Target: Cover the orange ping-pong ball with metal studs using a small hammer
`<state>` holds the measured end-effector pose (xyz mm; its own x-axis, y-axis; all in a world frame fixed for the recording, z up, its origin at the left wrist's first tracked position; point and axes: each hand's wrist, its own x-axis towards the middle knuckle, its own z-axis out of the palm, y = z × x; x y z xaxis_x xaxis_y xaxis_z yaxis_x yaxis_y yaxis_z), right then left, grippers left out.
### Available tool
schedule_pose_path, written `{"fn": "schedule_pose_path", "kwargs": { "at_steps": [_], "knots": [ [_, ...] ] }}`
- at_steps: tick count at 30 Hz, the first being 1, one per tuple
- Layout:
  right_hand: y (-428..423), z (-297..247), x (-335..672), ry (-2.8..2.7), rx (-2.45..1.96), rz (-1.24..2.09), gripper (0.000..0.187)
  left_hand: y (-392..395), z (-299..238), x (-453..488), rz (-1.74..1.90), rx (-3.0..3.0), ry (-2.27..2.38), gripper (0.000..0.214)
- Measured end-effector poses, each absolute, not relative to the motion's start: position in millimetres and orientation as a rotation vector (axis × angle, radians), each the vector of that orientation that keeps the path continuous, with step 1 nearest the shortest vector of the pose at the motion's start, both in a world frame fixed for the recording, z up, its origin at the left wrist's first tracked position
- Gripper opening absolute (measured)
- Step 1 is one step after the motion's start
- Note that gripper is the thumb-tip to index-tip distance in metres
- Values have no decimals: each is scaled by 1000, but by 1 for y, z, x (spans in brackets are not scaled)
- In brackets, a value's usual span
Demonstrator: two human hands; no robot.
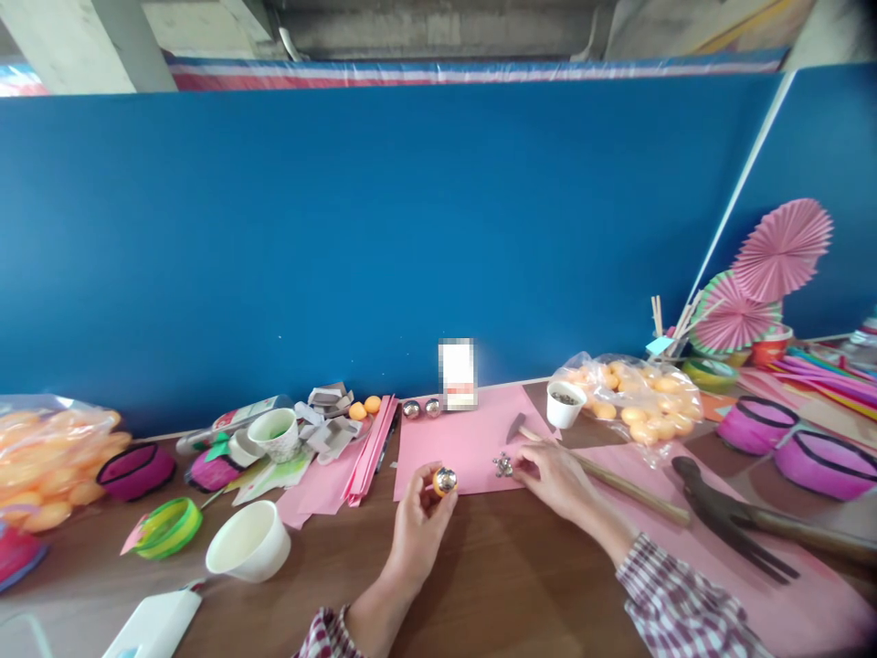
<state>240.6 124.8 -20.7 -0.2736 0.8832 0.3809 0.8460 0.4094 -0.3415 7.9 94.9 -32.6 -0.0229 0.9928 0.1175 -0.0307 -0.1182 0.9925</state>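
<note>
My left hand [419, 523] is closed around a small orange ball [444, 482] whose upper side is partly covered with shiny silver pieces. My right hand [558, 480] rests low over the pink paper [445, 448], thumb and fingers drawn together at the edge of a little heap of silver tack-like pieces [502, 466]. Whatever sits between those fingertips is too small to make out. Beyond that hand stands a white cup [565, 405] holding small dark metallic bits. Two silver-coated balls [421, 408] lie at the paper's far edge.
Hammers [733, 516] lie to the right on pink paper. A bag of orange balls [637, 397] sits behind them, and another bag [55, 457] at far left. A white bowl [248, 541] and folded pink strips [368, 452] are left of my hands. A blue partition [384, 228] closes the back.
</note>
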Motion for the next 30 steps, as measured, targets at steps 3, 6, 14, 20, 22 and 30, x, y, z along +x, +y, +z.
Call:
{"fn": "schedule_pose_path", "kwargs": {
  "at_steps": [3,6,14,20,22,30],
  "knots": [
    [125,-23,240,-2170,-1421,87,11,95,-34,7,1332,1260,1142,37],
    [125,-24,238,-2148,-1401,85,11,96,-37,7,1329,1251,1133,39],
    [120,-17,226,-1959,-1371,217,10,97,-41,8,1316,1178,1085,42],
    [104,-16,197,-1975,-1212,481,7,94,-36,8,1303,1142,1024,55],
    [97,-18,184,-1951,-1180,527,8,94,-36,8,1310,1151,1040,56],
    [85,-22,159,-1827,-1147,732,8,94,-37,8,1350,952,955,47]
  ]
}}
